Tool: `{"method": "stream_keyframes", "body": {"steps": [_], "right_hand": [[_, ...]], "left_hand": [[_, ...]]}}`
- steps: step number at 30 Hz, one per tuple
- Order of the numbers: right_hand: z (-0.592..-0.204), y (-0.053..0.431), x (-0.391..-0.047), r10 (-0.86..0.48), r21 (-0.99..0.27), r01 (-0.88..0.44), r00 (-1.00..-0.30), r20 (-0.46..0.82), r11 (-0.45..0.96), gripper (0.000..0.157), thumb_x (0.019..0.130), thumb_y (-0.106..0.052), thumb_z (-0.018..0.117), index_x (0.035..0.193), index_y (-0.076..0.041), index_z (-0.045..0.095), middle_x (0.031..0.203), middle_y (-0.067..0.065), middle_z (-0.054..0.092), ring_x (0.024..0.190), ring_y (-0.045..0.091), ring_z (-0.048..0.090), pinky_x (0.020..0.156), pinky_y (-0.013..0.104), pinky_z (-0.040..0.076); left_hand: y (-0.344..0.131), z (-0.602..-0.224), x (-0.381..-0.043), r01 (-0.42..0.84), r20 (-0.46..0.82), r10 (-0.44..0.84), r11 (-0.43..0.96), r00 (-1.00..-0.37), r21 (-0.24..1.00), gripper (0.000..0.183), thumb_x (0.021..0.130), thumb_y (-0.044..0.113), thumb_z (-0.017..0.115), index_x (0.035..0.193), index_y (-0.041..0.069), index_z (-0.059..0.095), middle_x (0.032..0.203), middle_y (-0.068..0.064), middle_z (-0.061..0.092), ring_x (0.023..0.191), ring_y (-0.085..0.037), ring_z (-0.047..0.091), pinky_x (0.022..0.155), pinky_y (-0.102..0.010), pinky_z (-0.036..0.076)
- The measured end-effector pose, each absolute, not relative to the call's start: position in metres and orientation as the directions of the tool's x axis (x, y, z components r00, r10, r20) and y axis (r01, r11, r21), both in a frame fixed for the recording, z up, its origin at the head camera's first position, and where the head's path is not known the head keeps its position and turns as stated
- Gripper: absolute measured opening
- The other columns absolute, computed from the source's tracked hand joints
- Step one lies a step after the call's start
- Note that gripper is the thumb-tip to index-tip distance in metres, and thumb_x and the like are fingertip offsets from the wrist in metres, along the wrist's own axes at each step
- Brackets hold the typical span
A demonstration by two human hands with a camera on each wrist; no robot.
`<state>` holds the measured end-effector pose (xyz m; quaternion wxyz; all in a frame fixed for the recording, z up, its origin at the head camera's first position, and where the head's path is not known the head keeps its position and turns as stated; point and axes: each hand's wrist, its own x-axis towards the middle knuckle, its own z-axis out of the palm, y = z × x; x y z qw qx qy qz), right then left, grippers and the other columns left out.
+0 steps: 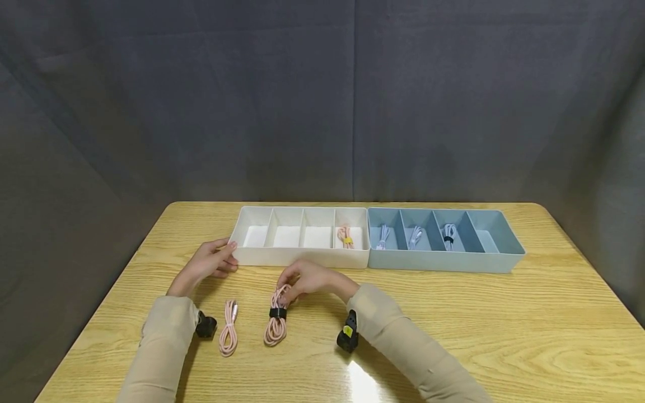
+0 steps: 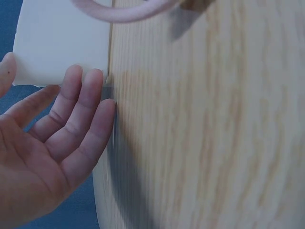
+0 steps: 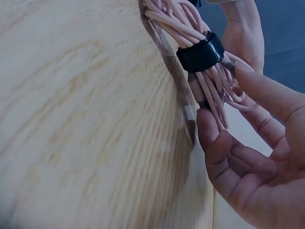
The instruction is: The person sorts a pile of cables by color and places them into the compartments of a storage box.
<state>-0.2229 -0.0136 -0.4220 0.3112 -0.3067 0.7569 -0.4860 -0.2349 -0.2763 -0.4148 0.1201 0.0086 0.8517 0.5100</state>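
A coiled pink cable (image 1: pixel 275 331) with a black strap round its middle hangs from my right hand (image 1: pixel 311 277), which pinches its upper end between thumb and fingers. In the right wrist view the black strap (image 3: pixel 201 53) shows up close. My left hand (image 1: pixel 205 261) touches the left end of the white divided box (image 1: pixel 302 257); in the left wrist view its fingers (image 2: pixel 78 112) are fairly straight against the box's end wall (image 2: pixel 62 47). Between the forearms, a smaller coiled pink cable (image 1: pixel 228 330) lies on the table.
The white box's rightmost compartment holds a pink cable with a yellow tie (image 1: pixel 346 238). Against its right end stands a blue-grey divided box (image 1: pixel 443 262) with pale cables (image 1: pixel 415 238) in several compartments. Both stand on a wooden table (image 1: pixel 554 313) before a dark curtain (image 1: pixel 322 112).
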Motion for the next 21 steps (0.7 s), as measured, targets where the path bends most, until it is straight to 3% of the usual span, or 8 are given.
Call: {"method": "stream_keyframes", "body": {"steps": [9,16,21], "right_hand": [[-0.416,-0.007,-0.219,-0.761,-0.932,-0.163,-0.630,-0.153,0.323,0.007,0.078,0.003,0.067,0.084,0.007,0.067,0.070,0.004,0.065,0.055,0.017,0.060,0.054,0.032,0.052],[-0.413,-0.001,-0.219,-0.734,-0.918,-0.233,-0.674,-0.085,0.320,0.005,0.078,-0.001,0.069,0.077,0.004,0.069,0.064,-0.002,0.061,0.050,0.014,0.052,0.049,0.026,0.045],[-0.407,0.004,-0.216,-0.715,-0.931,-0.215,-0.696,-0.065,0.294,0.006,0.078,0.000,0.068,0.080,0.006,0.069,0.069,0.000,0.063,0.052,0.012,0.053,0.054,0.031,0.049]], "left_hand": [[-0.277,-0.415,-0.235,-0.124,-0.211,0.138,0.469,-0.968,0.874,0.063,0.097,0.035,0.042,0.141,-0.007,0.023,0.082,-0.008,0.065,0.072,-0.014,0.064,0.065,-0.033,0.053],[-0.276,-0.413,-0.235,-0.124,-0.211,0.136,0.470,-0.968,0.874,0.063,0.097,0.035,0.042,0.141,-0.006,0.023,0.081,-0.007,0.064,0.073,-0.014,0.064,0.065,-0.033,0.053],[-0.276,-0.413,-0.235,-0.122,-0.210,0.142,0.465,-0.967,0.877,0.062,0.097,0.034,0.042,0.141,-0.007,0.023,0.080,-0.006,0.064,0.071,-0.013,0.063,0.064,-0.032,0.053]]}}
